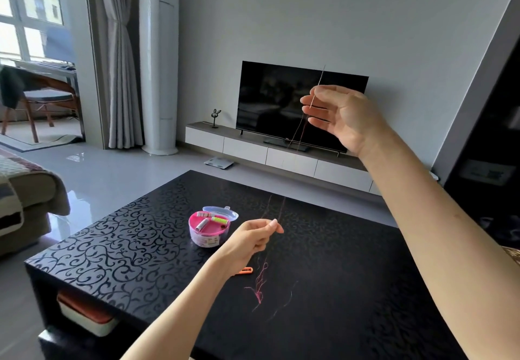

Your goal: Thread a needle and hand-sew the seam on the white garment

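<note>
Pinched tight on the pink thread [282,209] with the left hand [254,237], low over the black table [140,233], just right of the pink sewing box [209,228]. Loose ends of it in a small heap on the table below. Best way now, probably: pull slowly, keep the thread stretched, make both strands even, mind tangles in the heap. Up and to the right, two thin strands rising to the right hand [342,117], held high, fingers closed on the needle [313,96]. Needle nearly straight up and down, top leaning a little right; eye end too small to tell. No white garment in sight.
</note>
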Demonstrator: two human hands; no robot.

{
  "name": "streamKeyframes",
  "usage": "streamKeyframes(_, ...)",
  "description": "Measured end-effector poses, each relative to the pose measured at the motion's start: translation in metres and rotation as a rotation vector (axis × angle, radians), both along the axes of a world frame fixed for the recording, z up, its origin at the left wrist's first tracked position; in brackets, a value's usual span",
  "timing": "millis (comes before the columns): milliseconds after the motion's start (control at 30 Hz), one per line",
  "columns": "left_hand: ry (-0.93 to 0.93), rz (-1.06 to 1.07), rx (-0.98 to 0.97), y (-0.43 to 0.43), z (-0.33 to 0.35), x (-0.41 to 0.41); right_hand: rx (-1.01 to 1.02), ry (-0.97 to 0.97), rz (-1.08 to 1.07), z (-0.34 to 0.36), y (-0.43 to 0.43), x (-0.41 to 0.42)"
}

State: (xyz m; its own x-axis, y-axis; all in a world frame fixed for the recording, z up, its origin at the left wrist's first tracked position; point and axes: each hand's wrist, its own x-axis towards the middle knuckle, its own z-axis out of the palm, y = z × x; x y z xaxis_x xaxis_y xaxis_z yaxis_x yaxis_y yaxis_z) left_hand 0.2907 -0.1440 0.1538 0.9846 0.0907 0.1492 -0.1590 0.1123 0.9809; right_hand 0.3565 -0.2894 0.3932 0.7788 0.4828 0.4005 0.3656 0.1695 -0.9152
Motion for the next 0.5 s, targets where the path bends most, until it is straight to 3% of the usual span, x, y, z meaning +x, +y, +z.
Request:
streamKeyframes(200,0.111,0.072,0.092,0.009,-0.017,-0.006,0.004,0.023,-0.054,-0.005,-0.006,0.01)
streamKeyframes(500,0.199,0.107,0.161,0.019,-0.039,-0.015,0.116,0.228,-0.13,-0.034,-0.026,0.035)
